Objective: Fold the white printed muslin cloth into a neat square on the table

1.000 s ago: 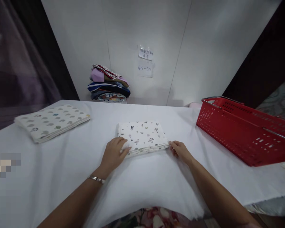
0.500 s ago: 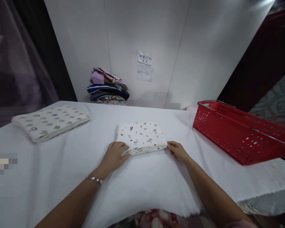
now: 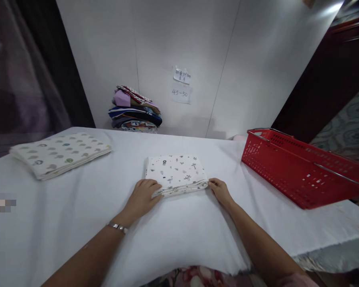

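Observation:
A white folded cloth (image 3: pixel 176 171) printed with small palm trees and animals lies flat in the middle of the table, its layered edge facing me. My left hand (image 3: pixel 145 195) grips its front left corner, fingers on top and thumb at the front edge. At the front right corner, the fingertips of my right hand (image 3: pixel 219 190) are pinched together against the folded layers. A second folded cloth (image 3: pixel 62 153), cream with grey and coloured shapes, rests at the left, apart from both hands.
A red perforated basket (image 3: pixel 299 171) with metal handles stands on the right of the white-covered table (image 3: pixel 179 235). At the back, a stack of folded fabrics (image 3: pixel 136 109) sits against the pale wall. Two paper notes (image 3: pixel 182 84) are stuck on that wall.
The right hand's fingers have closed in more tightly at the cloth's front right corner, where the layers now look rounder. The left hand keeps its place, and the view has shifted slightly.

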Available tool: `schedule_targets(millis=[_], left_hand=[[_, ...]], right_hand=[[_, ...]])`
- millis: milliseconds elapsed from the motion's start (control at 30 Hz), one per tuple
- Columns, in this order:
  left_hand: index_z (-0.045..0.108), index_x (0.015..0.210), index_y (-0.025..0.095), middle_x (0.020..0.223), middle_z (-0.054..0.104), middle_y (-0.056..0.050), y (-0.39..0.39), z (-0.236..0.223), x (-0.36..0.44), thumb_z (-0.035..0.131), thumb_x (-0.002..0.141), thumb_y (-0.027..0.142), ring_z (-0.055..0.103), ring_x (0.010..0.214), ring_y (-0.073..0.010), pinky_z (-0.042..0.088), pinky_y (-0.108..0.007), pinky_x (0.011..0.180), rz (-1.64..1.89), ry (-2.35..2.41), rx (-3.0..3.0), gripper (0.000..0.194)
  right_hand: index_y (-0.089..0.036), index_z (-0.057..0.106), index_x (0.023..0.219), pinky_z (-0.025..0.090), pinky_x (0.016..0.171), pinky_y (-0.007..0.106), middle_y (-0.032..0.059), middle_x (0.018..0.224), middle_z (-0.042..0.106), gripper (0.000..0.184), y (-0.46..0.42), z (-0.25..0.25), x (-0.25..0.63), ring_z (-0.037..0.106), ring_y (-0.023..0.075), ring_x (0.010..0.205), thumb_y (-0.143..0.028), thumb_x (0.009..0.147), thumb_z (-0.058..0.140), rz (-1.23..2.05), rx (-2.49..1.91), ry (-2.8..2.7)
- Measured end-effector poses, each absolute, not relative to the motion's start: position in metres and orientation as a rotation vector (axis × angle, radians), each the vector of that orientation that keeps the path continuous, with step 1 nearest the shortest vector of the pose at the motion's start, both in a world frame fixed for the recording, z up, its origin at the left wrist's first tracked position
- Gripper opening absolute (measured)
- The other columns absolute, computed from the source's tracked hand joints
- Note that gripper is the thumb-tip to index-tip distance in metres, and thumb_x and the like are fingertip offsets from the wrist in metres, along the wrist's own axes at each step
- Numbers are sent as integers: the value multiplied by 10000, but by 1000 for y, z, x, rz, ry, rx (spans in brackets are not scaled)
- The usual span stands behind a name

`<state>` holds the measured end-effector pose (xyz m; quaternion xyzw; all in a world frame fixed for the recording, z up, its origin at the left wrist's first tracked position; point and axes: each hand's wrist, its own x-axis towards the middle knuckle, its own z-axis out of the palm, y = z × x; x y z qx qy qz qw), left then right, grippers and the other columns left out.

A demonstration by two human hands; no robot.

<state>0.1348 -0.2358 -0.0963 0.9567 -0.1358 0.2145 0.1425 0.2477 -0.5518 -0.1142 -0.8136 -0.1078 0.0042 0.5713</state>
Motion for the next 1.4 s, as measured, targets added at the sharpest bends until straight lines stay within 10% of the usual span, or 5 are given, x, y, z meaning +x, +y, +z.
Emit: schedule_targets(millis=[1400], left_hand=[[603, 1049, 248, 1041, 602, -46, -231, -98, 137, 514, 827, 390, 522, 987, -220, 343, -416, 919, 550, -394, 2731, 278]], right_hand=[[-199, 628, 869, 382, 566, 247, 9, 700, 592, 215, -562, -120, 242, 470, 132, 586, -364, 791, 515, -191, -2035, -435]])
